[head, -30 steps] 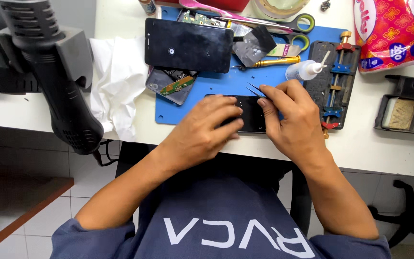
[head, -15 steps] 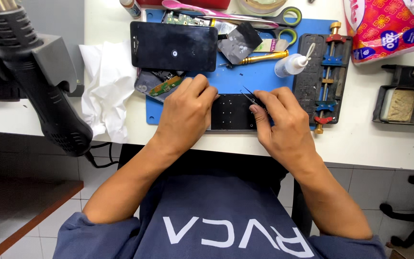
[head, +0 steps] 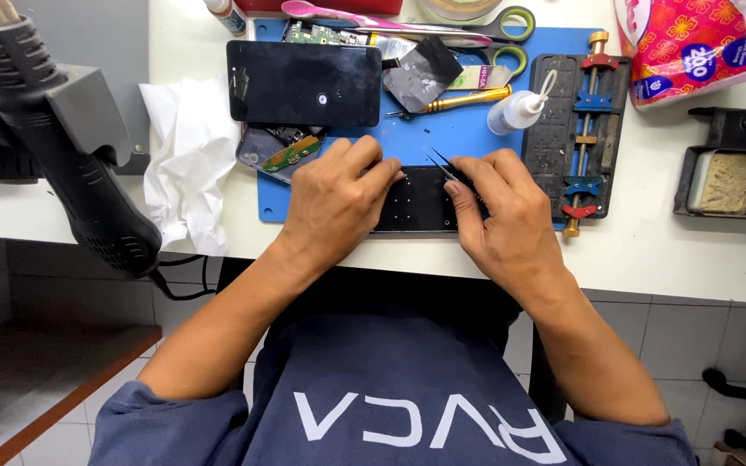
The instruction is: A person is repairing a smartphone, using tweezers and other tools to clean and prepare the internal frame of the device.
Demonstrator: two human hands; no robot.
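Note:
A small black flat panel (head: pixel 419 200) lies on the blue work mat (head: pixel 468 129) near the table's front edge. My left hand (head: pixel 336 197) rests on its left end, fingers spread over it. My right hand (head: pixel 501 220) covers its right end and pinches thin black tweezers (head: pixel 442 163), whose tips point up and left over the mat. A larger black phone screen (head: pixel 304 83) lies face up behind my left hand, with an opened phone body and its green circuit strip (head: pixel 280 152) just below it.
A black heat gun (head: pixel 62 147) hangs at the left beside crumpled white tissue (head: pixel 185 164). On the mat lie a yellow-handled screwdriver (head: pixel 464 101), a white dropper bottle (head: pixel 518 110), scissors (head: pixel 485 22) and a black board clamp (head: pixel 582 129). A sponge tray (head: pixel 725 181) sits right.
The view has shifted down and the scene sits higher in frame. My left hand slid left off the panel's middle, uncovering it. The right hand keeps the tweezers.

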